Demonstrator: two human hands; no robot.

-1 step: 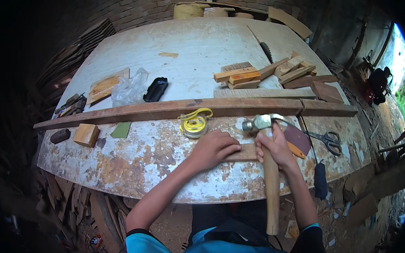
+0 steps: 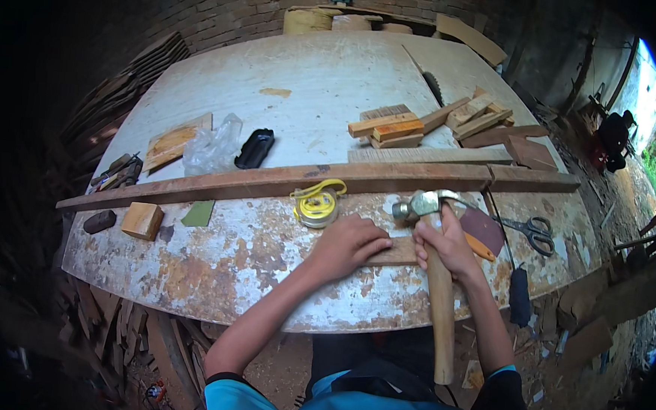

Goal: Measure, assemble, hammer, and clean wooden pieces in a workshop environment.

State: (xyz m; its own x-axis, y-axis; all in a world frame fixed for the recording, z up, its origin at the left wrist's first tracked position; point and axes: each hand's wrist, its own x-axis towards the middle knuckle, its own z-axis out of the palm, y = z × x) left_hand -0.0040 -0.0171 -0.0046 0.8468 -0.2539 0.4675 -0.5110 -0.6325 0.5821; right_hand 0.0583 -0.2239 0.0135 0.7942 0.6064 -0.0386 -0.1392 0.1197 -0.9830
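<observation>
My right hand (image 2: 448, 244) is closed round the wooden handle of a claw hammer (image 2: 439, 309), high up near its metal head. The handle hangs down toward me past the table's front edge. Under my left hand (image 2: 346, 245) lies a short flat piece of wood (image 2: 395, 253), gripped by its left end. Its right end reaches my right fingers; whether they touch it I cannot tell. Just beyond my left hand sits a yellow tape measure (image 2: 316, 206). To the right of the hammer head are an orange-handled tool (image 2: 479, 244) with a dark reddish sheet (image 2: 483, 223) and scissors (image 2: 536, 233).
A long wooden beam (image 2: 269, 179) crosses the worn table (image 2: 188, 279). Past it are stacked wood offcuts (image 2: 393, 126), a saw blade (image 2: 431, 85), a black case (image 2: 254, 149) and a plastic bag (image 2: 210, 149). A wood block (image 2: 142, 221) and green scrap (image 2: 197, 213) lie left.
</observation>
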